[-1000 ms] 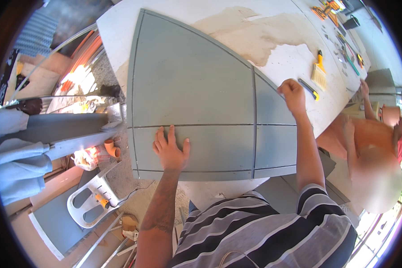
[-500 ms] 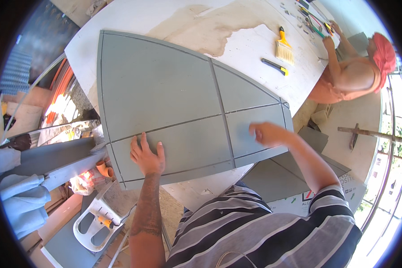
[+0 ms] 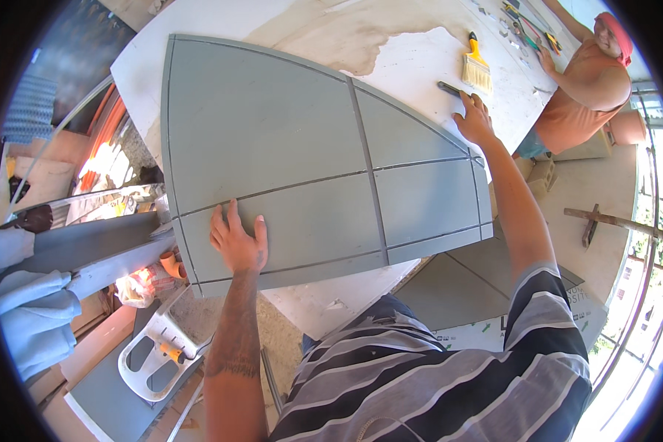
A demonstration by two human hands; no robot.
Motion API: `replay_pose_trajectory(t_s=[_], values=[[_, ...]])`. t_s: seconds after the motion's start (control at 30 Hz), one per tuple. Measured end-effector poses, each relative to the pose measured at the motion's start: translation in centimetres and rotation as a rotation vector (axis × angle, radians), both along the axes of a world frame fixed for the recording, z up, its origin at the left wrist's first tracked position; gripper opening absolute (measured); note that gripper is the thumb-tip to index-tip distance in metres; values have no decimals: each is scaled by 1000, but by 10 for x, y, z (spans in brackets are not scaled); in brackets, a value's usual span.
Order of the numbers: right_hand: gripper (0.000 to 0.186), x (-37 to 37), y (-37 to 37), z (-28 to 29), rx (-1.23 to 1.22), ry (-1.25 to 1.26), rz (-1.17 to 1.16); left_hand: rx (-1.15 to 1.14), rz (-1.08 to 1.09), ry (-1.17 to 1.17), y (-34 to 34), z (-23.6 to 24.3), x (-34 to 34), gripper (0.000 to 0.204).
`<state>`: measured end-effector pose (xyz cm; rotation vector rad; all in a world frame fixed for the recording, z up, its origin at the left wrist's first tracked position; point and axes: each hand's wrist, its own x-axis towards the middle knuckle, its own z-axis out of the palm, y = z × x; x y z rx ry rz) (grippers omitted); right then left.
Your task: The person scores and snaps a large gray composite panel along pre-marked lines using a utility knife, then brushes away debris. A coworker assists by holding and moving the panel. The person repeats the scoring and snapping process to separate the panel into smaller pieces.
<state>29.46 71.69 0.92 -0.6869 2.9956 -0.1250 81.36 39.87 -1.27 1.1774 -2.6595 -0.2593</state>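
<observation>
Head view: the left hand [image 3: 237,241] lies flat, fingers spread, on the grey panel [image 3: 302,162] on the white table [image 3: 420,66]. The right hand [image 3: 475,118] rests at its far edge, near a yellow brush [image 3: 476,68].

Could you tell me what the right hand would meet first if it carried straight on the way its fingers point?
Probably the dark slim tool on the white table, just past the right hand; beyond it lies the yellow-handled brush.
</observation>
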Motion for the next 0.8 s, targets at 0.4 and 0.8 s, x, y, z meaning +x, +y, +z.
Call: replay_pose_trajectory(t_s=[0.4, 0.8], values=[[47, -33, 21, -45, -52, 41, -104, 42, 19, 17, 0, 4, 9, 71], [46, 282, 6, 21, -1285, -788, -281, 269, 0, 183, -3, 34, 27, 73]])
